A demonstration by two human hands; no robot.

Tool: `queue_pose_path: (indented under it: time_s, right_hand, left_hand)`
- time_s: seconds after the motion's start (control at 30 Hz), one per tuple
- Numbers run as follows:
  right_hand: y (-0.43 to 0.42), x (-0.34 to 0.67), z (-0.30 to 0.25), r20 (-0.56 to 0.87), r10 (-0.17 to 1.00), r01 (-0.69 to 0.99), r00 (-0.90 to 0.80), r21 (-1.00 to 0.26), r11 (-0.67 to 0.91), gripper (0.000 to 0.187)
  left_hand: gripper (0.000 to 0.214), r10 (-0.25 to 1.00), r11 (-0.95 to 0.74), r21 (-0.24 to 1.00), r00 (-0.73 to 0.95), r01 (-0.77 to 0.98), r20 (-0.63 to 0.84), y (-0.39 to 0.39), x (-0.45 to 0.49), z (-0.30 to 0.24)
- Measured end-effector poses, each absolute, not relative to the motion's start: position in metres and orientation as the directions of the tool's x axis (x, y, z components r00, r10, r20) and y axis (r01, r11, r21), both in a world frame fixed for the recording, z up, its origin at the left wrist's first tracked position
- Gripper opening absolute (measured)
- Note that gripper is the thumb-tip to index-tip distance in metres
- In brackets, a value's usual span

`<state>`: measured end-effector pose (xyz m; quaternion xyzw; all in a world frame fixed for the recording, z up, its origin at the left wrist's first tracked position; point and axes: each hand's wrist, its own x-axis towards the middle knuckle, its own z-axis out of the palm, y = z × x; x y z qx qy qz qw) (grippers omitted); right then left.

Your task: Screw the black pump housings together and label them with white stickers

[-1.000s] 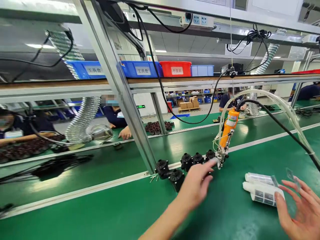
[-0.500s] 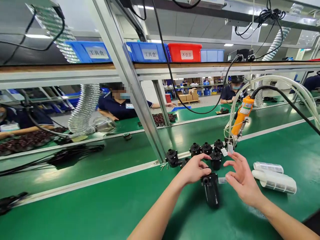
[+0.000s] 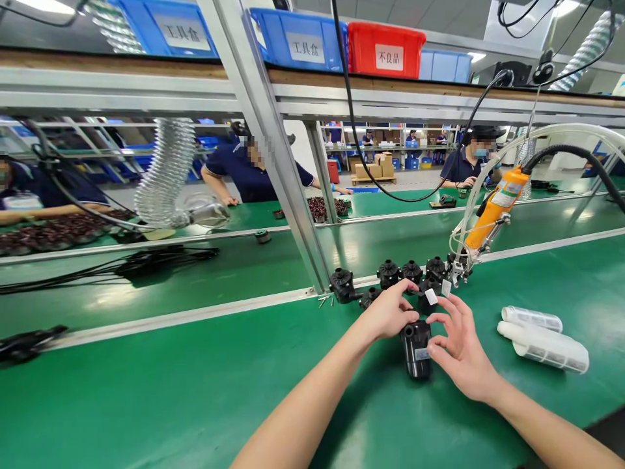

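Observation:
A black pump-like part (image 3: 415,369) with a glossy rounded body lies on the green bench. My left hand (image 3: 388,314) is closed on its upper end, thumb and fingers around the top. My right hand (image 3: 463,355) is just right of it, fingers curved and spaced. Its thumb tip meets the edge of a small printed label (image 3: 421,354) on the glossy body. Two more white labels, one on the left (image 3: 430,296) and one on the right (image 3: 446,288), cling at the right fingertips. Several similar black parts (image 3: 343,285) stand behind my hands.
An orange power screwdriver (image 3: 495,207) hangs at the right with hoses. Rolls of labels (image 3: 549,348) lie right of my hand. Small screws (image 3: 324,301) lie near the metal post (image 3: 280,156). Blue bins and a red bin (image 3: 385,52) sit on the shelf; co-workers sit across the bench.
The label by my right thumb, which stuck out beside the black part, now lies against its body. My right hand has moved closer to the part. The camera view has tilted down.

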<state>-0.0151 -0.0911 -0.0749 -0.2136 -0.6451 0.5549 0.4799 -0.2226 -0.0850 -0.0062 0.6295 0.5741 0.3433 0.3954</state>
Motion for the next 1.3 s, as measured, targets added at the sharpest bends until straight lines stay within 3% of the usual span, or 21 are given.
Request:
queue_pose_path:
  time_s: [0.47, 0.53, 0.63, 0.7, 0.83, 0.9, 1.07, 1.2, 1.3]
  right_hand:
    - [-0.093, -0.017, -0.083, 0.475, 0.76, -0.126, -0.445, -0.873, 0.471, 0.068]
    - [-0.093, -0.015, -0.084, 0.558, 0.692, -0.107, -0.459, -0.807, 0.58, 0.067]
    - [-0.094, -0.01, -0.084, 0.709, 0.48, -0.048, -0.516, -0.583, 0.811, 0.07]
    - [-0.093, -0.007, -0.084, 0.73, 0.452, 0.023, -0.513, -0.515, 0.857, 0.072]
    - [-0.091, -0.005, -0.083, 0.558, 0.734, 0.088, -0.388, -0.77, 0.632, 0.07]
    - [-0.09, -0.007, -0.084, 0.464, 0.792, 0.091, -0.398, -0.839, 0.537, 0.076]
    - [-0.096, -0.018, -0.084, 0.347, 0.789, 0.126, -0.507, -0.876, 0.466, 0.108]
    - [-0.102, -0.02, -0.085, 0.277, 0.792, 0.092, -0.544, -0.918, 0.385, 0.108]
    - [-0.1, -0.009, -0.086, 0.203, 0.76, -0.002, -0.617, -0.967, 0.256, 0.113]
  left_hand:
    - [0.052, 0.995, -0.025, 0.859, 0.099, 0.511, -0.03, -0.086, -0.22, -0.001]
    - [0.051, 0.994, -0.028, 0.861, 0.106, 0.508, -0.03, -0.087, -0.219, 0.0]
    - [0.052, 0.992, -0.022, 0.868, 0.118, 0.497, -0.042, -0.088, -0.22, 0.002]
    - [0.053, 0.991, -0.013, 0.87, 0.124, 0.492, -0.055, -0.088, -0.22, 0.003]
    - [0.057, 0.99, 0.009, 0.865, 0.118, 0.502, -0.078, -0.09, -0.22, 0.006]
    - [0.059, 0.989, 0.008, 0.857, 0.122, 0.516, -0.083, -0.093, -0.219, 0.01]
    - [0.065, 0.983, -0.003, 0.808, 0.15, 0.588, -0.105, -0.106, -0.211, 0.03]
    - [0.06, 0.984, -0.067, 0.718, 0.165, 0.693, -0.068, -0.114, -0.207, 0.041]
    - [0.063, 0.961, -0.108, 0.72, 0.257, 0.685, -0.101, -0.117, -0.206, 0.044]
